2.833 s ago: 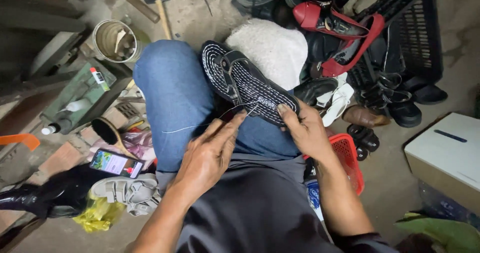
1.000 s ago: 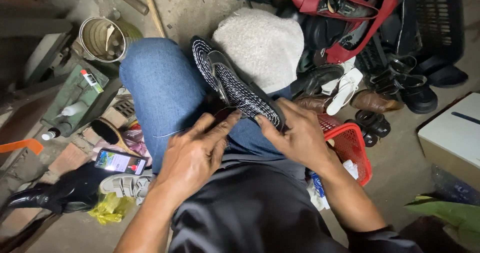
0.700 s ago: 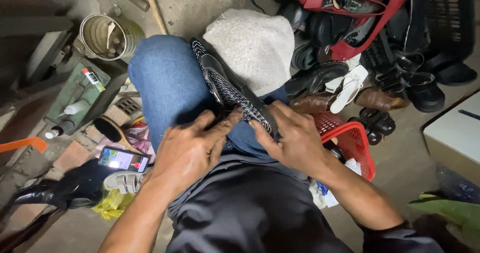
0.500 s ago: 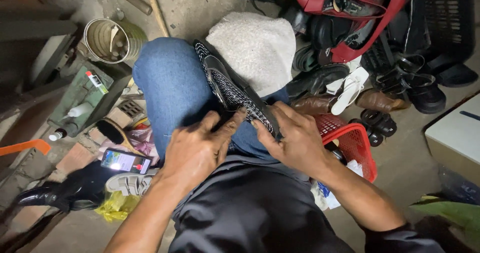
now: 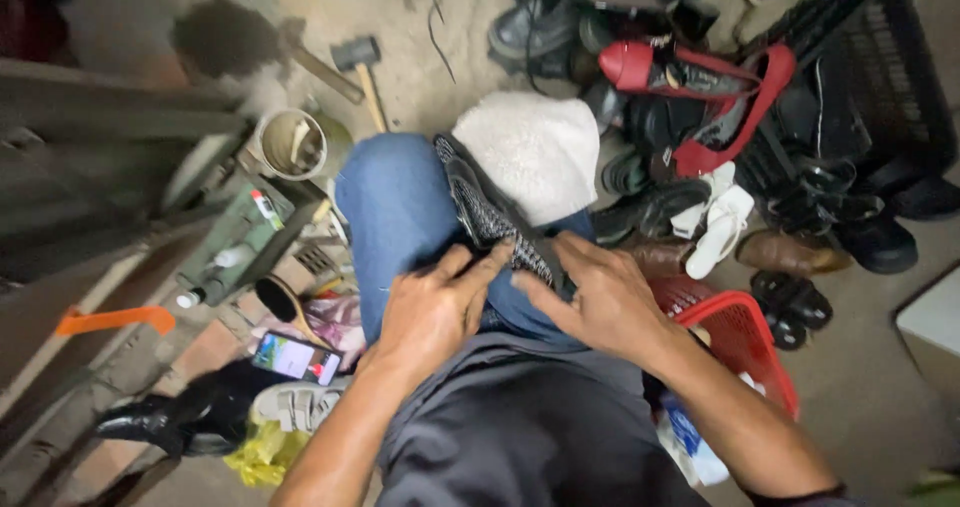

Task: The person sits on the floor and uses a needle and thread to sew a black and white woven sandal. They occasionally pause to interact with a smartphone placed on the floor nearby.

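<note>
A black woven shoe (image 5: 490,217) lies sole-up along my right thigh, its toe pointing away toward the white fleecy bundle (image 5: 535,152) on my knee and its heel end pinned under both my hands. My left hand (image 5: 430,312) is curled shut over the near edge of the shoe, fingers pressing down where upper meets sole; my right hand (image 5: 600,302) clamps the same end from the other side, thumb and fingertips closed on the rim. Both grips are tight on the shoe, with no tool in either.

As I judge it, I am at the pressing or checking stage on the heel end, working the edge of the sole with my fingers. The next move would call for steady pressure along that seam without letting the shoe slide off my blue jeans (image 5: 400,217), and for one hand to stay clamped if the other lets go.

On the floor by my left leg lie a lit phone (image 5: 297,358), a brush (image 5: 280,302), a green box (image 5: 235,247) and a tin can (image 5: 295,147), with a hammer (image 5: 360,67) beyond. To my right sits a red basket (image 5: 740,332), and past it a heap of shoes, among them a red heeled one (image 5: 690,77), beside a black crate (image 5: 860,77).
</note>
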